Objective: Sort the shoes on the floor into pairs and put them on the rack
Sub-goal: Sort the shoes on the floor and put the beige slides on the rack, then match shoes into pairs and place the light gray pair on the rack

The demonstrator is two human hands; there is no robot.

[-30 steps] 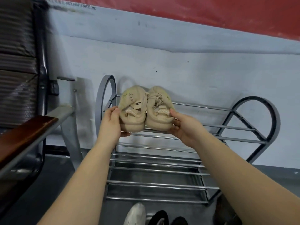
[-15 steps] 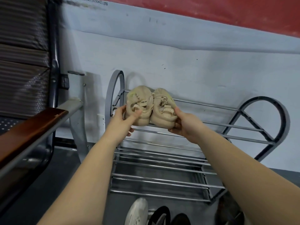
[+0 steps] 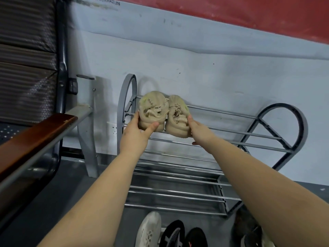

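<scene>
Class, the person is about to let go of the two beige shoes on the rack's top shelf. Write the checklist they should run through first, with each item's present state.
1. Shoes match as a pair: left beige shoe and right beige shoe look alike: ok.
2. Both soles resting on the rack bars: cannot tell.
3. Shoes side by side, heels toward the person: ok.
4. Left hand and right hand each hold their own shoe: ok.
5. Shelf space to the right left free for more pairs: ok.
6. Floor cleared: white shoe and black shoes remain: not ok.
</scene>
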